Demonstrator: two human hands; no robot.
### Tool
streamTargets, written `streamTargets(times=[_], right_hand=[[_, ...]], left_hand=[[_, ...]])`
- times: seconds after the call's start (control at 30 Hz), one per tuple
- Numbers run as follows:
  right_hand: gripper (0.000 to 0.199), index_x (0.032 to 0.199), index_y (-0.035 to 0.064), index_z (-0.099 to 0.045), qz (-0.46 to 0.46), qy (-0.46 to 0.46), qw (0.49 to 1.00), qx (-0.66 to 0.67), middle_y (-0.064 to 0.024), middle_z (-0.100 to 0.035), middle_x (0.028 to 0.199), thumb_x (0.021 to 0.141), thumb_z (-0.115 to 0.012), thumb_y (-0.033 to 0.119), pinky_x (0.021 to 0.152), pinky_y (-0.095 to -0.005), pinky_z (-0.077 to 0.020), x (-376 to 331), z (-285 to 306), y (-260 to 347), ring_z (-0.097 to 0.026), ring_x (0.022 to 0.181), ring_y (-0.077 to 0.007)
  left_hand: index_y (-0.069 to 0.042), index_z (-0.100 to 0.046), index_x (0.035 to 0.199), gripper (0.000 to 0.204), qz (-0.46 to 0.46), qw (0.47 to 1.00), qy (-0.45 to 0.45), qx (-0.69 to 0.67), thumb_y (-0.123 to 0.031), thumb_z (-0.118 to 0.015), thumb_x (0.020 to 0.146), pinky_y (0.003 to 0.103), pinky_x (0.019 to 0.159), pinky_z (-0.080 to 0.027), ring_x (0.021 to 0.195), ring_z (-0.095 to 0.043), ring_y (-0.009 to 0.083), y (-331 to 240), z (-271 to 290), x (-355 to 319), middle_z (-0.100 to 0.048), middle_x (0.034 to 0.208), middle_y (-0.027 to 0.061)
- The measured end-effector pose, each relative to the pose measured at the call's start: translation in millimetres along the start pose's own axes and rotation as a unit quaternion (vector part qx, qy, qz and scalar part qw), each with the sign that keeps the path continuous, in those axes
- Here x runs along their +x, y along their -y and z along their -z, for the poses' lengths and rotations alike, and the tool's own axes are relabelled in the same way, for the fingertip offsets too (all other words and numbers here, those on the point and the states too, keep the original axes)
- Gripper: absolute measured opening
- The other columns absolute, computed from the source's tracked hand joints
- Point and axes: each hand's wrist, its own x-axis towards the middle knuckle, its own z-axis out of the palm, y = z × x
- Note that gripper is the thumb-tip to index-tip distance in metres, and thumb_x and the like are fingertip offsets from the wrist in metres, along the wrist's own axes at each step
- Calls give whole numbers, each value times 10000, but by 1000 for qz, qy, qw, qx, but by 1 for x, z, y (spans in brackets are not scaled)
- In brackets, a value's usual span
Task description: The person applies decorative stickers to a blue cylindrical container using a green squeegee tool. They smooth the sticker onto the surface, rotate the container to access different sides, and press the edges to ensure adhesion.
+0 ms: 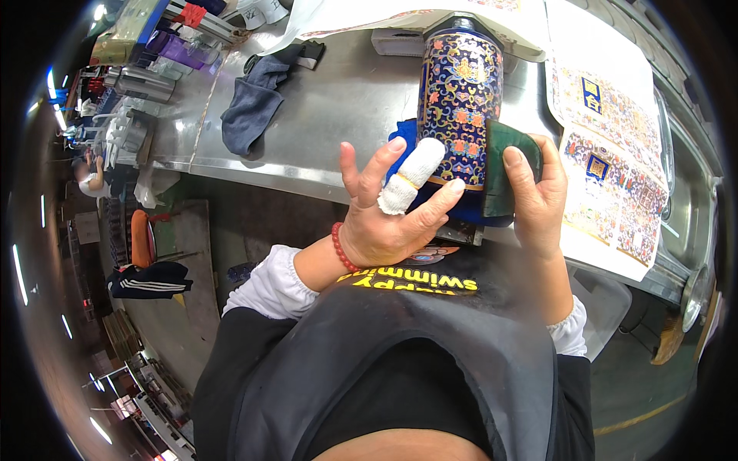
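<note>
**Inspection: decorated vase held at bench edge, pad applied to its side**

The vase (460, 100), a tall cylinder in dark blue with gold scrollwork and red flower motifs, stood on a blue cloth (406, 138) at the near edge of the steel workbench (338, 100). It leaned slightly away from the person.

The left hand (388, 219) was open, fingers spread, with the thumb laid against the lower part of the vase. One finger was wrapped in a white bandage (411, 175) and rested on the vase's left side. A red bead bracelet (339, 247) sat on that wrist.

The right hand (538, 196) was closed on a dark green pad (507, 165), pinched between thumb and fingers and pressed against the vase's right side near its base.

A grey rag (257, 100) lay on the bench to the left, well apart from the vase. Sheets printed with coloured patterns (607, 161) lay on the bench to the right, just beside the right hand. A white box (396, 42) stood behind the vase. The person wore a dark apron (430, 361) and white sleeve covers (269, 288).
</note>
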Motion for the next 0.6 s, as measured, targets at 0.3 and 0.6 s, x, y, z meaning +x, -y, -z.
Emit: streamTargets(times=[0.3, 0.6], right_hand=[[223, 1086, 2, -619, 4, 1, 1000, -8, -16, -666, 906, 993, -686, 193, 704, -212, -498, 0, 1, 1, -587, 798, -57], [226, 1087, 3, -618, 2, 6, 1000, -11, -15, -661, 910, 992, -687, 197, 702, -212, -497, 0, 2, 0, -585, 796, -57]], left_hand=[[-304, -738, 1201, 383, 21, 1000, 5, 2, -239, -736, 823, 623, 1226, -18, 1383, -396, 322, 0, 7, -1, -647, 1346, 101], [-280, -714, 1232, 426, 23, 999, 17, -28, -272, -749, 808, 634, 1221, -18, 1404, -377, 328, -5, 3, 4, -625, 1378, 117]])
